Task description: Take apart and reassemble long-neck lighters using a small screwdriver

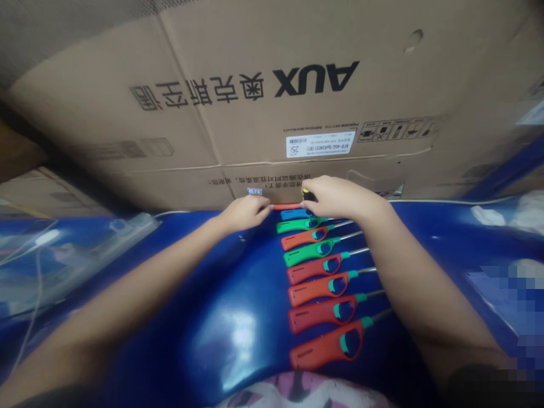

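My left hand (247, 212) is closed at the far end of the row, its fingertips pinching the butt of an orange gas lighter (287, 207). At that lighter's other end is my right hand (325, 195), with its fingers curled around a small black-and-yellow handled tool (308, 195); its tip is hidden. Just nearer lies a blue lighter (293, 215), partly covered by the right hand. Below it several long-necked lighters lie side by side, among them a green one (295, 226) and a red one (321, 313). Their metal necks point right, some partly behind my right forearm.
A big cardboard box (238, 136) with upside-down print stands behind the blue table surface (221, 306). At left are clear plastic (106, 260) and a white cable (39, 289). Crumpled white plastic (529, 218) lies at right. Patterned fabric (297, 391) shows at the near edge.
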Demonstrator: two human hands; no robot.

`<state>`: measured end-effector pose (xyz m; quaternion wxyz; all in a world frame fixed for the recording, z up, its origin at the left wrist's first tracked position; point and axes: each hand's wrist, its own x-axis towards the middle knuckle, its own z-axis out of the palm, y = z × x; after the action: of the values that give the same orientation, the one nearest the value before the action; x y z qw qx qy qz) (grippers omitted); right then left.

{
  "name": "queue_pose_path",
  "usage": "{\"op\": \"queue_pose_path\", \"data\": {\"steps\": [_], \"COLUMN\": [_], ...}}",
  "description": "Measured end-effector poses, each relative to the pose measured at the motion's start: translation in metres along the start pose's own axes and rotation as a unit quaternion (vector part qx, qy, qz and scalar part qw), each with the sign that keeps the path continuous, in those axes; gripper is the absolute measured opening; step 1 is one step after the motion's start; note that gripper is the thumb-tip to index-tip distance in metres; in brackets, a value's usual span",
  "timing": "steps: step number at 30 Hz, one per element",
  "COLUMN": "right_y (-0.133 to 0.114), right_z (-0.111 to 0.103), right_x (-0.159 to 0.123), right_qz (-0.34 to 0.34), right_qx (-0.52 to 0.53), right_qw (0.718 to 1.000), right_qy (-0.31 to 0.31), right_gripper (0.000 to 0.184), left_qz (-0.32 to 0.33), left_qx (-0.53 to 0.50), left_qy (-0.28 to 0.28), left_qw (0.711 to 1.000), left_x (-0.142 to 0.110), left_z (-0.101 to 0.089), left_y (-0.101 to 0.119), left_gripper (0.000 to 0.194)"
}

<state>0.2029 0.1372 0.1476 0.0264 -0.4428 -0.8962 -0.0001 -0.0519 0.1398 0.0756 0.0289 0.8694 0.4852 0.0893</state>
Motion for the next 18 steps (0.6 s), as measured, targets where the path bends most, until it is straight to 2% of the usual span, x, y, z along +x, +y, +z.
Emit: {"op": "queue_pose_path", "data": {"steps": [2, 5, 10, 15, 18], "right_y": [0.001, 0.000, -0.001, -0.002, -0.004], "right_z": [0.000, -0.001, -0.001, -0.004, -0.007], "right_x": [0.000, 0.000, 0.001, -0.002, -0.003], "right_qz": [0.004, 0.006, 0.001, -0.015, 0.002], "right_qx": [0.006, 0.012, 0.011, 0.002, -0.006], "right_qw": [1.000, 1.000, 1.000, 1.000, 0.997], "right_qy": [-0.003, -0.012, -0.018, 0.008, 0.083], "right_gripper": [0.023, 0.024, 0.024, 0.024, 0.023], "left_qz": [0.004, 0.000, -0.014, -0.023, -0.020], "left_qx": [-0.030, -0.069, -0.129, -0.168, -0.168], "left_qy": [-0.029, -0.076, -0.113, -0.099, -0.043], "left_qw": [0.999, 0.995, 0.985, 0.981, 0.985], "left_x": [-0.010, -0.028, -0.055, -0.061, -0.054], "left_z": [-0.005, -0.001, 0.010, 0.007, 0.005], "left_y": [-0.017, -0.039, -0.053, -0.057, -0.053], "left_gripper": [0.029, 0.022, 0.023, 0.024, 0.022]}}
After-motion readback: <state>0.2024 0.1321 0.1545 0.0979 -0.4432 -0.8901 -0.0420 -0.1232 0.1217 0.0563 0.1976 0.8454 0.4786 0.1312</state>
